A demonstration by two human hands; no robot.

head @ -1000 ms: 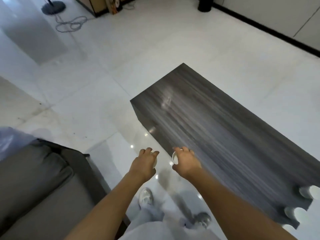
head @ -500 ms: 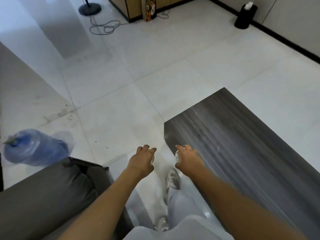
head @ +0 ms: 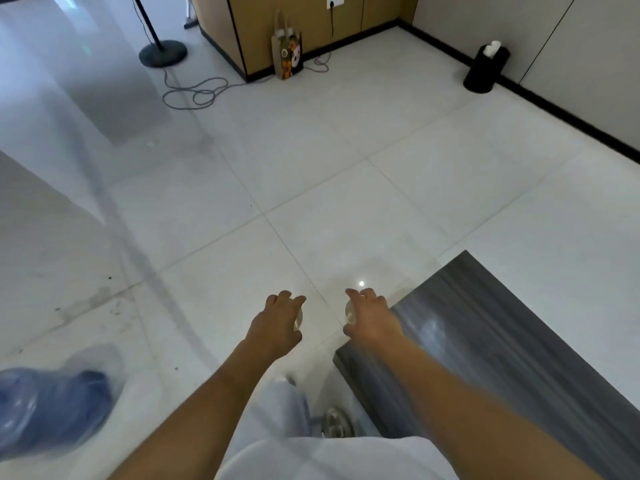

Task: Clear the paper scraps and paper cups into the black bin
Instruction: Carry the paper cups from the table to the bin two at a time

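My left hand (head: 277, 322) grips a white paper cup (head: 298, 319) from above; only the cup's rim edge shows past my fingers. My right hand (head: 372, 320) grips a second white paper cup (head: 349, 311) the same way, its open mouth facing left. Both hands are held out over the floor, just left of the dark table's corner. The black bin (head: 485, 69) stands far off at the upper right against the wall, with white paper sticking out of its top.
A dark wood-grain table (head: 502, 348) fills the lower right. A blue water jug (head: 52, 407) lies on the floor at lower left. Ahead are a lamp base (head: 162, 53) with a looped cable (head: 194, 93), a paper bag (head: 287, 57) and a wooden cabinet (head: 304, 22).
The view has swung up and left away from the table and sofa; the bin has come closer in view. Both hands still hold their cups in front of me.
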